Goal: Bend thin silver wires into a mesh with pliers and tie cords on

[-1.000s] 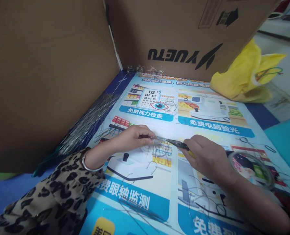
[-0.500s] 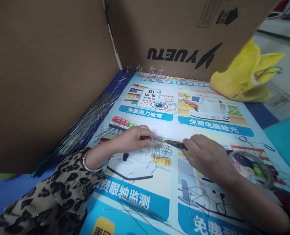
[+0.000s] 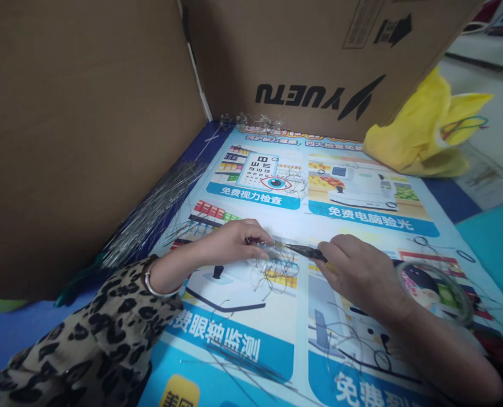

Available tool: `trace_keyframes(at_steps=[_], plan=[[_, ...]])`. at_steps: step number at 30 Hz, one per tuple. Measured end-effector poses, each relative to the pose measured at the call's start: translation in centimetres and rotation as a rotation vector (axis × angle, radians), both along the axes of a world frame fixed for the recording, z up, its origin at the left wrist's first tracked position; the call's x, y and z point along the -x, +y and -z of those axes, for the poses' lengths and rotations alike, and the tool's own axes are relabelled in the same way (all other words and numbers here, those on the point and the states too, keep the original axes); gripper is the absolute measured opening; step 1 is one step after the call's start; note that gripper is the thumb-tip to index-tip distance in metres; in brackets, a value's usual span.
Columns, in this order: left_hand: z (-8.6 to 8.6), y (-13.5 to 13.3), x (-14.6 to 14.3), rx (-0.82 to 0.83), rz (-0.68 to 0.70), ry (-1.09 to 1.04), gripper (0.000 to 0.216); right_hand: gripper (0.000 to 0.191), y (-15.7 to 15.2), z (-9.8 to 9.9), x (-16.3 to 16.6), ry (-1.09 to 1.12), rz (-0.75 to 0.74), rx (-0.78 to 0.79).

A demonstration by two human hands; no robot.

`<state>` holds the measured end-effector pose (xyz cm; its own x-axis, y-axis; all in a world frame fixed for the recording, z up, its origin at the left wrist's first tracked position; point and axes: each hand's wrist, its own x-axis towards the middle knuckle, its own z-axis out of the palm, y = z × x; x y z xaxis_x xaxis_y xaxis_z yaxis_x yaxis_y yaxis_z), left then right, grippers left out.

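Note:
My left hand (image 3: 245, 240) pinches a bunch of thin, curled wire (image 3: 279, 268) over the middle of the printed poster. The loops of wire hang out below and to the right of the fingertips. My right hand (image 3: 353, 268) is wrapped around needle-nose pliers (image 3: 302, 250), whose handles are mostly hidden in the palm. The dark jaws point left and reach the wire just beside my left fingertips. Whether the jaws are closed on a strand is too small to make out.
A bundle of straight wires (image 3: 145, 217) lies left of the poster (image 3: 300, 339), beside a large cardboard box (image 3: 311, 62). A round coil (image 3: 465, 299) sits by my right forearm. At the back right stands a yellow bag (image 3: 408, 141). Loose wire pieces (image 3: 251, 364) lie at the front.
Both hands stay in nearly the same place. The plier jaws and my left fingertips have shifted very slightly, and the wire loops hang a little differently.

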<state>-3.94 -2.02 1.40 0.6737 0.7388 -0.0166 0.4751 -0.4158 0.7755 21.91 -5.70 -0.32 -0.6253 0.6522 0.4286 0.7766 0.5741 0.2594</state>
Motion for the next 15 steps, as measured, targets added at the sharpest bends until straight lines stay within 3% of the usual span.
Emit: trace_keyframes(at_steps=[15], plan=[[0.21, 0.14, 0.28, 0.012, 0.014, -0.033, 0.028, 0.018, -0.18, 0.26, -0.35, 0.049, -0.016, 0.039]])
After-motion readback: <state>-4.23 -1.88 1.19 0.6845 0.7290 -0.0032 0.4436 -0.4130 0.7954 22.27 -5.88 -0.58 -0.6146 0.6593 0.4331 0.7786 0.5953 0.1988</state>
